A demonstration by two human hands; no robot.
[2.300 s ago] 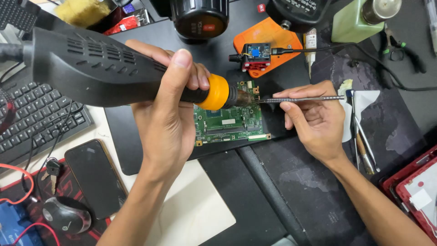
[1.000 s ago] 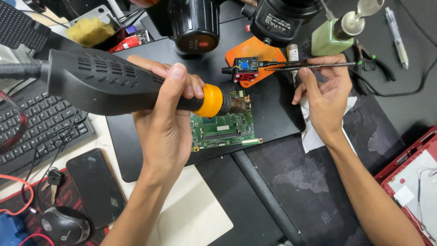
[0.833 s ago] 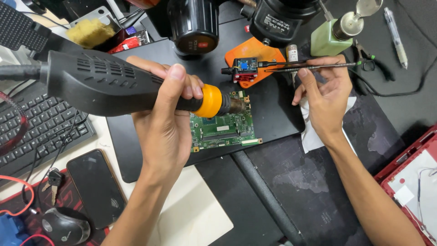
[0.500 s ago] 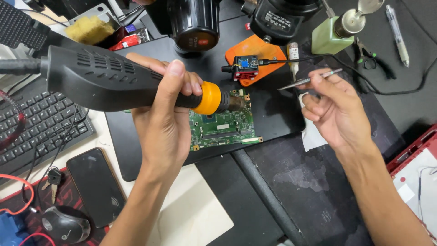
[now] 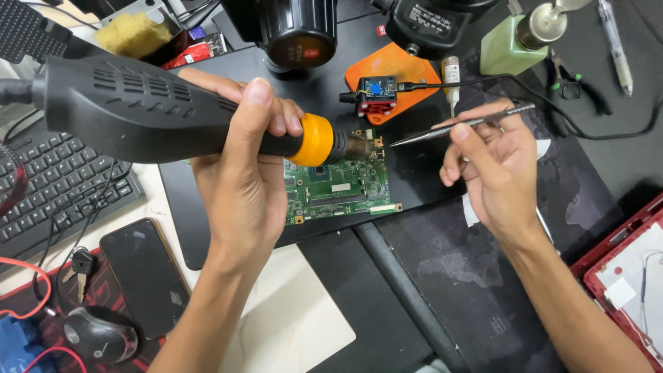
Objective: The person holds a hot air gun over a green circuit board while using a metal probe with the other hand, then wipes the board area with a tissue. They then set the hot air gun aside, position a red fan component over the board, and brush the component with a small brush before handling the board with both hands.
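My left hand (image 5: 242,159) grips a large black hot-air gun (image 5: 131,114) with an orange collar; its metal nozzle points down at the upper edge of a green circuit board (image 5: 335,190) lying on a black mat (image 5: 414,173). My right hand (image 5: 490,162) holds thin metal tweezers (image 5: 459,126), tips pointing left, in the air just right of the board and apart from it.
A small blue-and-red module on an orange pad (image 5: 380,86) lies behind the board. Microscope lenses (image 5: 300,31) hang above. A green bottle (image 5: 514,41), keyboard (image 5: 52,190), phone (image 5: 145,273), mouse (image 5: 97,335), keys and a red tray (image 5: 625,276) surround the mat.
My right hand has come down from the orange pad area toward the board, bringing the tweezers with it. The hot-air gun has stayed over the board.
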